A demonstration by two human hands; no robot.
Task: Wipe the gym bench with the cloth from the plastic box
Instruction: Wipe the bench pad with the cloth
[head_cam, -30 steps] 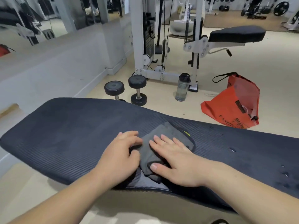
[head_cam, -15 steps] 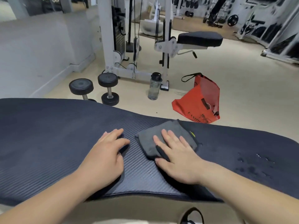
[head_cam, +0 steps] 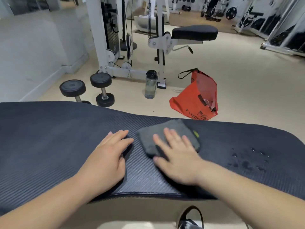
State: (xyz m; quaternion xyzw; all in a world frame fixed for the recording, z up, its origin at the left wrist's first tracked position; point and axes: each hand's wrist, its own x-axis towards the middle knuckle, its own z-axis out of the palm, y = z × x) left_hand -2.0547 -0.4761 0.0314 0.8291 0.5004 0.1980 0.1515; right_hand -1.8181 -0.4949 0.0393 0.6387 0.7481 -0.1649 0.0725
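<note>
The folded dark-grey microfibre cloth (head_cam: pixel 166 138) lies on the dark ribbed padded bench, the table (head_cam: pixel 49 138), near its far edge. The right hand (head_cam: pixel 178 159) rests flat on it, fingers spread and blurred, covering the cloth's near right part. The left hand (head_cam: pixel 109 156) lies open, palm down, on the padding just beside the cloth. Water droplets (head_cam: pixel 247 161) speckle the surface to the right. Both table ends are cut off.

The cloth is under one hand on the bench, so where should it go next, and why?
Probably slide the cloth to the person's right. The right hand lies flat on it, and water droplets sit unwiped on the bench on that side. The left hand rests on the pad beside the cloth.
</note>
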